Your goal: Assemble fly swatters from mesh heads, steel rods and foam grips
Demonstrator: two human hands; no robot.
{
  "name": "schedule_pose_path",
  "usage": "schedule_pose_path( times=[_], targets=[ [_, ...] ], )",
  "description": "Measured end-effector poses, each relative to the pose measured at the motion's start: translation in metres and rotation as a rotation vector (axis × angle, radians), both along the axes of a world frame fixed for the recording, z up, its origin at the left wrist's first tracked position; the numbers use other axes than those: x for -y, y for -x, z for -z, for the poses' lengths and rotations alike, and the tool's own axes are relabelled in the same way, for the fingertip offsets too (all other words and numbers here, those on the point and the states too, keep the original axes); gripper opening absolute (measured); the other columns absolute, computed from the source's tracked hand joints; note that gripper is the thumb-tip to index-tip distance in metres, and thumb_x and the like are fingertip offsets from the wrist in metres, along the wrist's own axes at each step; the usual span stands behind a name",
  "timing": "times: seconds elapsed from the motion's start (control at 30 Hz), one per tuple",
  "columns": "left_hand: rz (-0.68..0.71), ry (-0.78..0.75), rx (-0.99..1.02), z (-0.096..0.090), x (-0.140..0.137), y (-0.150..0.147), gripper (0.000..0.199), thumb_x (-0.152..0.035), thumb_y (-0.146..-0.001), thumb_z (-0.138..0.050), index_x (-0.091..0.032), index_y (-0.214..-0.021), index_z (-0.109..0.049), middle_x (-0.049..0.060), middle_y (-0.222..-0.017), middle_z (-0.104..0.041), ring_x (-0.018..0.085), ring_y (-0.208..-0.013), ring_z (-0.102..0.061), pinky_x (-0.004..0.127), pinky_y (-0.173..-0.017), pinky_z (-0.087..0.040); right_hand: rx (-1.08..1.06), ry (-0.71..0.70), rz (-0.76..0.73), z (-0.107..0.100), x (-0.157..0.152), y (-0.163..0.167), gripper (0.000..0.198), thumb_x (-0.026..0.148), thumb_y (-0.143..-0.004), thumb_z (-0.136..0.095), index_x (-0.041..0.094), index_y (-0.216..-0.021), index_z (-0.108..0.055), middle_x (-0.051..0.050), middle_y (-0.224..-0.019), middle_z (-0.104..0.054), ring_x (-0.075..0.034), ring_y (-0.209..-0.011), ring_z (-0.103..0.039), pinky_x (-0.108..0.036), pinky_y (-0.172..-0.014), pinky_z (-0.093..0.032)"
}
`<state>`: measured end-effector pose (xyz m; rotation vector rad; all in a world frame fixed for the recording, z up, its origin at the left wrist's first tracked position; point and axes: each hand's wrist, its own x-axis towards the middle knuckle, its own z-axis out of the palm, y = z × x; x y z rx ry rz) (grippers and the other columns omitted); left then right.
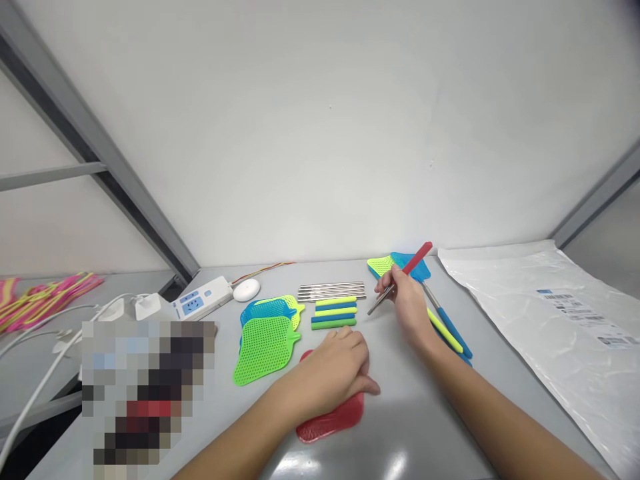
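My left hand (345, 360) lies over a red fly swatter head (333, 423), with its fingers curled in on it and covering much of its upper part. Between the fingers of my right hand (406, 298) is a metal rod (378, 303) with a red handle (418, 259) on its upper end; the rod slants down to the left. Left of my hands lie loose swatter heads: a green one (265, 350), a blue one (267, 310) and a yellow one (296, 304). Several metal rods (331, 291) lie behind a row of coloured handles (334, 313).
Behind and beneath my right arm lie swatters with rods and handles attached, among them a blue head (419, 265) and a yellow handle (447, 333). A white plastic package (530, 320) covers the right side. At left are a power strip (203, 298), a white disc (247, 289) and cables.
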<state>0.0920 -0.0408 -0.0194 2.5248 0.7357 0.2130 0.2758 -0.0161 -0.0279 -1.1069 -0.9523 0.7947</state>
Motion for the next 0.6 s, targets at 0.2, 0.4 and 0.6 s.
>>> schedule_pose_path(
  times=[0.2, 0.4, 0.6],
  targets=[
    [-0.224, 0.105, 0.046, -0.004, -0.005, 0.003, 0.028, -0.048, -0.092, -0.043, -0.022, -0.086, -0.050, 0.001, -0.082, -0.060, 0.019, -0.074, -0.051, 0.029, -0.060, -0.031, -0.108, 0.018, -0.004, 0.001, 0.001, 0.001, 0.040, 0.047, -0.091, -0.042, 0.020, -0.063, -0.050, 0.002, -0.060, -0.047, -0.010, -0.049, -0.041, -0.023, -0.048, -0.037],
    [-0.271, 0.134, 0.189, -0.008, -0.014, 0.005, 0.023, -0.044, -0.090, -0.049, -0.022, -0.085, -0.052, -0.003, -0.078, -0.061, 0.015, -0.072, -0.054, 0.026, -0.062, -0.033, -0.167, 0.044, -0.052, -0.003, 0.007, 0.007, 0.043, 0.052, -0.092, -0.040, 0.020, -0.063, -0.047, 0.007, -0.046, -0.029, -0.009, -0.042, -0.030, -0.022, -0.041, -0.032],
    [-0.261, 0.076, 0.209, 0.000, -0.017, 0.004, 0.032, -0.050, -0.088, -0.051, -0.020, -0.076, -0.053, -0.003, -0.072, -0.059, 0.014, -0.067, -0.052, 0.025, -0.059, -0.030, -0.052, 0.083, -0.094, -0.003, 0.010, 0.017, 0.045, 0.050, -0.094, -0.036, 0.020, -0.061, -0.044, 0.006, -0.047, -0.035, -0.009, -0.042, -0.034, -0.021, -0.041, -0.033]
  ],
)
